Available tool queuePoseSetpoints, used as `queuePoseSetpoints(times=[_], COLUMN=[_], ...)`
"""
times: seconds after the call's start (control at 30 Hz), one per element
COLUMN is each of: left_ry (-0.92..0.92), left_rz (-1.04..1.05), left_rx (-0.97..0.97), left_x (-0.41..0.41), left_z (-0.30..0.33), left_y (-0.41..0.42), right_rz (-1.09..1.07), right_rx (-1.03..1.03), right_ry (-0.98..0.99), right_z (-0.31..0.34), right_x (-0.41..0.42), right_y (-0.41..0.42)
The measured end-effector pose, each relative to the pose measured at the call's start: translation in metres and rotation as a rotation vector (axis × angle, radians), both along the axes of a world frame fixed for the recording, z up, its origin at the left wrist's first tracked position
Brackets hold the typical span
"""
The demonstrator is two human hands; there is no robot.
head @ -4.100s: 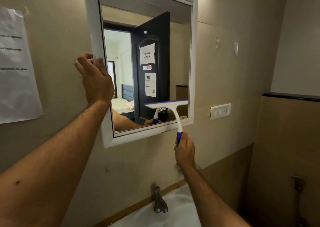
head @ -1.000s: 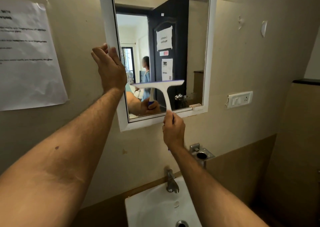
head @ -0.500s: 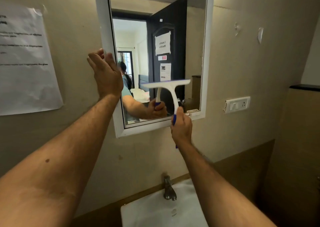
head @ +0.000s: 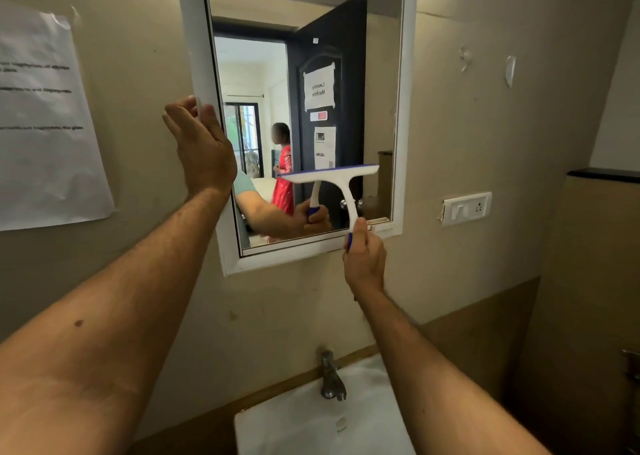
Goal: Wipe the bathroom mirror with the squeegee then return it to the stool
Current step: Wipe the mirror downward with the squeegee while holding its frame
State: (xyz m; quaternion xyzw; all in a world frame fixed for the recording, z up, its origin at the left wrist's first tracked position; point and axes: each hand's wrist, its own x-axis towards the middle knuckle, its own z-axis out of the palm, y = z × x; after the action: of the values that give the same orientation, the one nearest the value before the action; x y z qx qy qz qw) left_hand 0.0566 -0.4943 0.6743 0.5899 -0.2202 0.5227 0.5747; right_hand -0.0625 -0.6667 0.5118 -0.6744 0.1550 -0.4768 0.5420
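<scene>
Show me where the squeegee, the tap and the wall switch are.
squeegee [head: 334, 174]: head view, middle of the white blade bar.
tap [head: 331, 378]: head view, metal body above the basin.
wall switch [head: 467, 208]: head view, centre of the white plate.

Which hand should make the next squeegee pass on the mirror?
Right. The right hand already grips the squeegee by its handle, blade across the mirror's lower part. The left hand is busy at the frame's left edge.
</scene>
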Motion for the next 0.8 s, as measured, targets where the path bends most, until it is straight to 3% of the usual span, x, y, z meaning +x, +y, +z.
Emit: queuePoseSetpoints(times=[0.23, 0.53, 0.8], left_ry=[0.001, -0.001, 0.018], left_rz=[-0.011, 0.001, 0.011], left_rx=[0.007, 0.008, 0.008], left_x=[0.001, 0.003, -0.002], left_z=[0.003, -0.001, -0.002], left_y=[-0.002, -0.002, -0.005], right_rz=[-0.016, -0.031, -0.07], right_rx=[0.066, 0.022, 0.08], right_ry=[0.053, 0.02, 0.063], right_z=[-0.062, -0.026, -0.08], right_x=[-0.013, -0.006, -0.009], right_y=[-0.015, -0.02, -0.025])
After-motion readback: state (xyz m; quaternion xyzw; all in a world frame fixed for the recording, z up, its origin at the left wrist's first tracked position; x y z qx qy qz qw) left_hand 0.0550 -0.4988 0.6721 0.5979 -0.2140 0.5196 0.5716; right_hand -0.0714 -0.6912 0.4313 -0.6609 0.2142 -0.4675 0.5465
